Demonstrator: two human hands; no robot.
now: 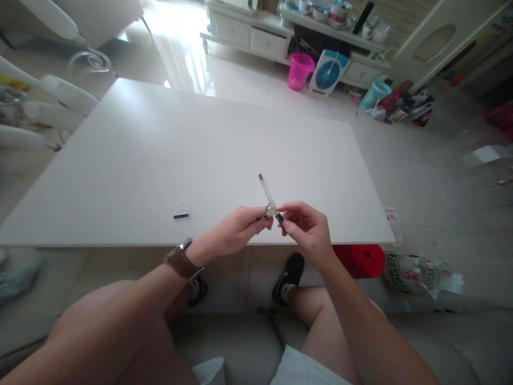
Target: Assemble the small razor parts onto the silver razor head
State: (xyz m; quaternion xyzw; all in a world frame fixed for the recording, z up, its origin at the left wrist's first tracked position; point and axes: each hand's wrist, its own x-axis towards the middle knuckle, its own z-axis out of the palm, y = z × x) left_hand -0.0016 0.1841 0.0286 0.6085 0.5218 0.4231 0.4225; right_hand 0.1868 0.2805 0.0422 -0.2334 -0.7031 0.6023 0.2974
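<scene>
Left hand: over the worktop's near edge, thumb and fingers pinched around a small silvery piece (270, 211); this is the left hand (230, 231), with a brown-strapped watch (182, 260) on the wrist.
Right hand: just beside it, the right hand (308, 230) has its thumb and fingers closed on a small black piece (279, 218).
Slim stick: a pale, see-through stick (266, 190) with a dark tip slants up and away from where the two hands meet; I can't tell from here whether it joins the black piece or the silvery one.
Worktop: white and glossy, the worktop (224, 149) carries a small clear packet (181, 210) with a black strip along its near side, lying well to the left of the hands.
Under the edge: something bright red (358, 260) shows below the right forearm, and a printed bag (419, 275) lies beside it.
Across the room: a pink basket (300, 70) stands next to a blue-and-white fan (329, 72) by the cabinet (248, 35).
</scene>
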